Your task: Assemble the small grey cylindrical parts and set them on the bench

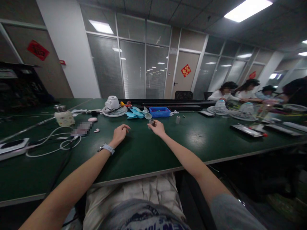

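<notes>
Both my arms reach forward over a dark green table (144, 153). My left hand (120, 132), with a watch on the wrist, rests on the table with its fingers curled loosely and nothing visible in them. My right hand (156, 126) is raised a little, pinching a small dark part (151, 121) between thumb and fingers. Just beyond my hands lie light blue fan blades (137, 113), a blue bin (159, 111) and a white fan grille with its motor (113, 107). A small white cylinder (177, 119) stands to the right of my right hand.
White cables (54, 142) and a power strip (13, 147) lie at the left, near a white jar (63, 117). Several people (240, 92) sit at the far right among fan parts and trays (246, 130). The table's front edge runs close to my lap.
</notes>
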Tool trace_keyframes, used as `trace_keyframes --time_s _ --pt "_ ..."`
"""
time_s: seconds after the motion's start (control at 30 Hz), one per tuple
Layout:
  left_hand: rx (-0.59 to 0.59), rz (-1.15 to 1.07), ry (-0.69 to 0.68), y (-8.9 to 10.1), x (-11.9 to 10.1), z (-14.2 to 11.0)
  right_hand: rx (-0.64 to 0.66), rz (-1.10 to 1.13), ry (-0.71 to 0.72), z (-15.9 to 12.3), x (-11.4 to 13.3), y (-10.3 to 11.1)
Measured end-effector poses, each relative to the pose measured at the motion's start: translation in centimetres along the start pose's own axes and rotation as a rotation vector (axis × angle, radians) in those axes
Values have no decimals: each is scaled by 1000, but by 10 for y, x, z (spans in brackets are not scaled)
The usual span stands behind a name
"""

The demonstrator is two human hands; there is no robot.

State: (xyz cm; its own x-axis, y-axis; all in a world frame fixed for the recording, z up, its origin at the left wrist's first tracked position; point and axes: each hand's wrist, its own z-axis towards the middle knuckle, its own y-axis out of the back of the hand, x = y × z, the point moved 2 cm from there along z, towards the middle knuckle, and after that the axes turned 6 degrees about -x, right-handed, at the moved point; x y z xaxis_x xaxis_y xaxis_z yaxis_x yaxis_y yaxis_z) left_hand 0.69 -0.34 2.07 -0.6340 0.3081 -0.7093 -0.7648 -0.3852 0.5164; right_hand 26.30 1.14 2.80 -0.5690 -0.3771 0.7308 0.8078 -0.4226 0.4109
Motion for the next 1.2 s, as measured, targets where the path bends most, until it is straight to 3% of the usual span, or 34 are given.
trace_keyframes --time_s 0.1,0.2,0.43,0.77,0.9,1.0,1.2 --pt "-37 -137 -69 -1 -12 -5 160 132 83 -23 19 -42" --pt "-10 -117 -146 -5 -24 -10 211 165 129 -37 25 -56" --pt "34 -29 -329 -14 -33 -12 210 142 90 -41 20 -53" --pt "37 -2 -201 -22 -42 -9 183 112 139 -42 24 -48" --pt "-27 11 -169 -18 -43 -8 188 97 139 -42 28 -45" --pt "-67 0 -141 -10 -33 -3 191 90 119 -44 31 -44" --pt "138 240 -39 -1 2 4 184 78 121 -40 31 -38"
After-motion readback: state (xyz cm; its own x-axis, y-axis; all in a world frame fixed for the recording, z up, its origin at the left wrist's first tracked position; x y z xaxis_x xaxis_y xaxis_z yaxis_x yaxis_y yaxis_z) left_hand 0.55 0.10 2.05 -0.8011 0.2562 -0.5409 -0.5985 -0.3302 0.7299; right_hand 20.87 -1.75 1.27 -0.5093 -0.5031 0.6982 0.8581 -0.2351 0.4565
